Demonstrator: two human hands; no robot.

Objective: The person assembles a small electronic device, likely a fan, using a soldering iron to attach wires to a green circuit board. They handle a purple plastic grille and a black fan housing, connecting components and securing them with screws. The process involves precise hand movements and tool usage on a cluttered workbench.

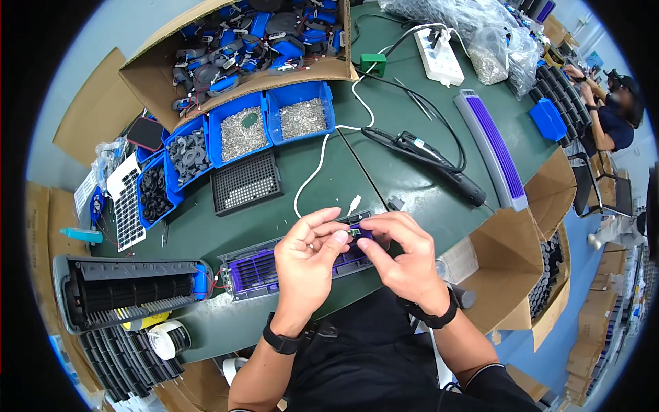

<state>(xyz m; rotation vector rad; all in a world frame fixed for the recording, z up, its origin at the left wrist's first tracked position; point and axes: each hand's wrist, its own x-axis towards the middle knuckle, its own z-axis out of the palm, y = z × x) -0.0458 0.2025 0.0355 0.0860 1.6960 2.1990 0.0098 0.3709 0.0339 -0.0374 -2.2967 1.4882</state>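
In front of me lies a long grey housing part with a purple slatted grille (254,275), partly hidden under my hands. Above its right part, my left hand (305,257) pinches a small green circuit board (354,233) between thumb and fingers. My right hand (408,257) closes in from the other side, thumb and index finger at the board's right edge. Fingers cover most of the board. Just behind the hands, a white cable connector (355,203) lies by the grille part. Thin wires join the grille part to an open dark housing (130,288) on the left.
Blue bins (241,161) of screws and black parts curve along the back, before a cardboard box (302,81) of blue-wrapped components. An electric screwdriver (439,165), a purple-grey panel (491,147) and a power strip (439,58) lie right. An open carton (511,250) stands near right.
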